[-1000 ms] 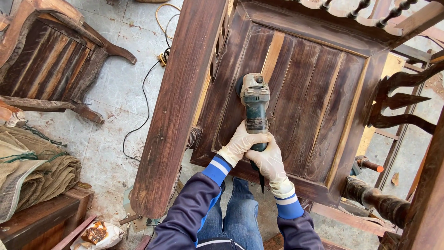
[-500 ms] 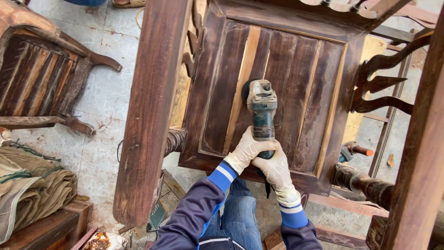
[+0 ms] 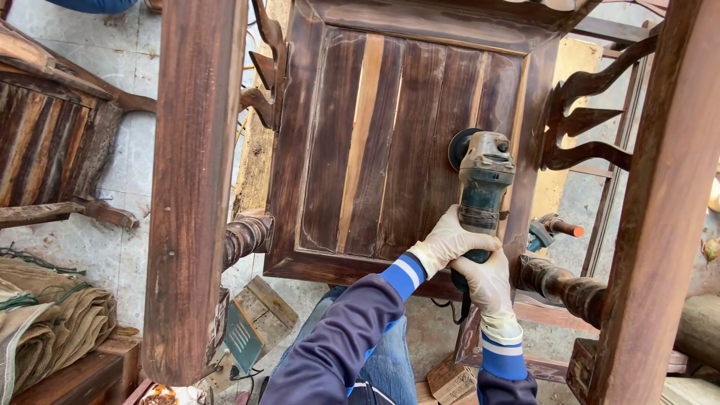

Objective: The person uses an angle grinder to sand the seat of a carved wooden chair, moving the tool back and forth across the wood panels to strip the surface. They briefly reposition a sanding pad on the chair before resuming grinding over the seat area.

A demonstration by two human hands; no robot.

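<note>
Both gloved hands wrap the grinder, the left hand higher on its body, the right hand at the rear, its long axis pointing away, disc on the panel near its right edge.

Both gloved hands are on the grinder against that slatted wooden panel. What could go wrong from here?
1. The green-grey handheld angle grinder has its disc at the edge of the dark slatted wooden panel, close to the raised frame rail; it may catch and kick.
2. The left hand and right hand grip low on the body in thin white gloves, so a slip could be hard to check.
3. The black power cord hangs near the knees.
</note>
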